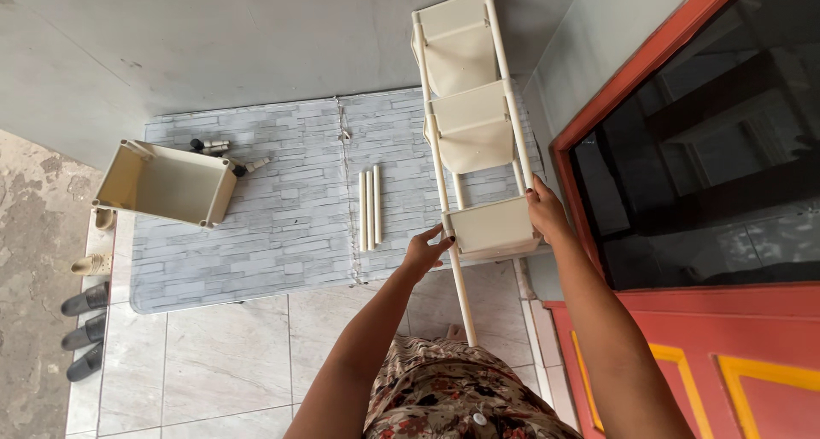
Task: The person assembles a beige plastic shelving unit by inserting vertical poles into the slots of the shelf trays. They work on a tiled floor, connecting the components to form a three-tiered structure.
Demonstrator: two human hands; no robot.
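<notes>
1. Entrance porch of a home, at the front door.
2. Red door [683, 354] with yellow trim and dark glass pane [709, 140] at right.
3. Pale glazed floor tiles [222, 362]; grey brick-pattern mat [282, 191] laid over them against a grey plastered wall [213, 38].
4. Dark shoes [85, 332] lined up at the tile edge, beside rough concrete ground [30, 260].
5. Cream plastic storage rack [474, 123], loose bin [165, 183] and spare tubes [369, 208]: household furniture.

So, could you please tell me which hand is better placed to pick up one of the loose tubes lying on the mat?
Probably the left hand: it touches the lowest bin's near corner, on the side facing the three loose tubes. The right hand grips the far corner.
</notes>
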